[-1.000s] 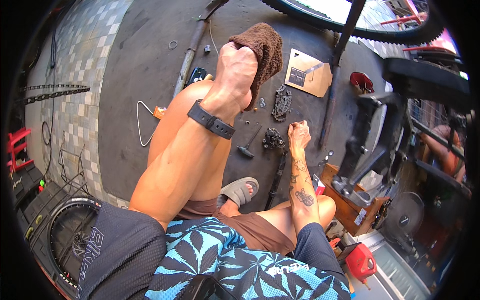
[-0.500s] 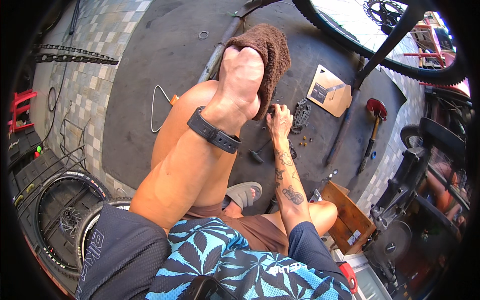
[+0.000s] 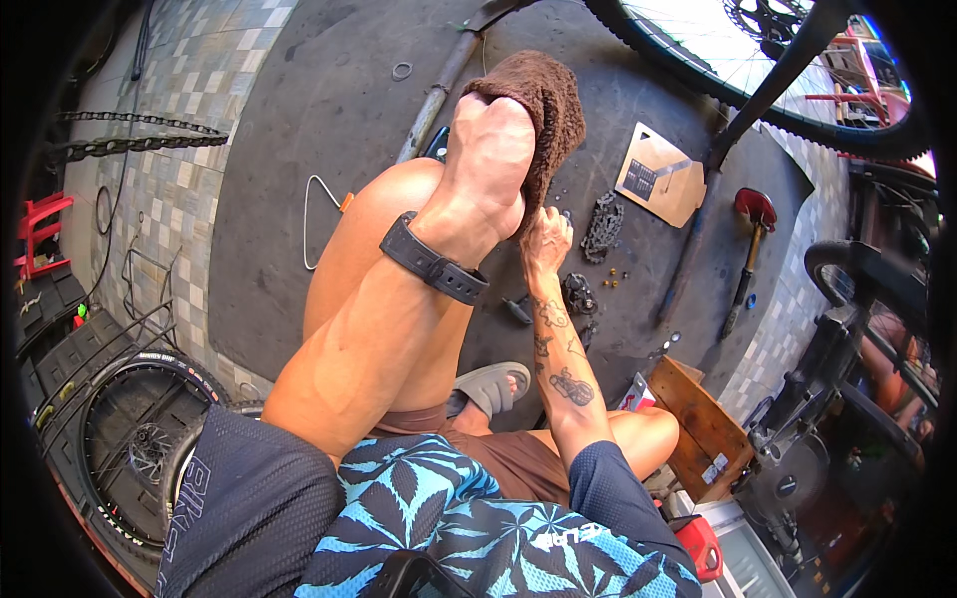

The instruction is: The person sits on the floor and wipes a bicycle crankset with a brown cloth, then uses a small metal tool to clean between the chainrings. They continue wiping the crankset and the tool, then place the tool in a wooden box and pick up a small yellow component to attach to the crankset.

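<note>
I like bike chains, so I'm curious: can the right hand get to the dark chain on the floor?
Probably yes: the chain lies just right of the right hand, and nothing big seems to block the way.

Lettering-wise I'm seeing outlined letters down the dark left sleeve [image 3: 249, 498], pale ones across the blue-patterned shirt [image 3: 449, 518], white bits on a tire [image 3: 164, 359], plus tiny blurry print on the cardboard package [image 3: 661, 174].

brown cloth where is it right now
In the head view, the brown cloth is at upper centre, held in the left hand, with the right hand close by its lower end.
</note>
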Demonstrator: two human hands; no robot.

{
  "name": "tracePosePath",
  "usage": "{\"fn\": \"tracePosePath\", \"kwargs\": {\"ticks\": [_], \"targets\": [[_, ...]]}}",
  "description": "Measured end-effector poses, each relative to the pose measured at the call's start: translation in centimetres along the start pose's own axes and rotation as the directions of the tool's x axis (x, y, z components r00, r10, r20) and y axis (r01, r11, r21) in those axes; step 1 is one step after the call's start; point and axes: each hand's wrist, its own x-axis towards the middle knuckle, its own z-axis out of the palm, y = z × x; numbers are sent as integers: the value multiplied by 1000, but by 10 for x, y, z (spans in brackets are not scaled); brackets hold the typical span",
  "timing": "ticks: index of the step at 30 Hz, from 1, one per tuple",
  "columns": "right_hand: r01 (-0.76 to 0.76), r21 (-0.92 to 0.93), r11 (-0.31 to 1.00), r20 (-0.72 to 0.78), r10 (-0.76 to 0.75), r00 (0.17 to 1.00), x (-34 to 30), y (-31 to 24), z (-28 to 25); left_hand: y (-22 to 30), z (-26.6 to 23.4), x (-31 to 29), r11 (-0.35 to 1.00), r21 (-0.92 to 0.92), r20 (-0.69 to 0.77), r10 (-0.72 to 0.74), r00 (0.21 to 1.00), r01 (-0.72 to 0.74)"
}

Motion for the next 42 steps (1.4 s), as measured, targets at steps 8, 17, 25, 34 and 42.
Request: {"fn": "tracePosePath", "kwargs": {"ticks": [8, 17, 25, 34, 42], "targets": [[-376, 638, 672, 15, 477, 879, 14, -13, -63, -12, -7, 15, 966, 214, 89, -171, 981, 149], [146, 838, 527, -350, 312, 883, 61, -20, -250, -41, 24, 6, 766, 612, 287, -444, 849, 194], [50, 866, 497, -235, 317, 919, 46, -13, -286, -54, 38, 2, 808, 485, 218, -483, 848, 335], [26, 887, 461, -220, 372, 902, 39, -8, -302, -50, 50, -9, 858, 383, 322, -472, 821, 342], [152, 721, 676, -368, 188, 911, 31, 7, -312, -70, 54, -6, 892, 258, 494, -451, 743, 370]]}}
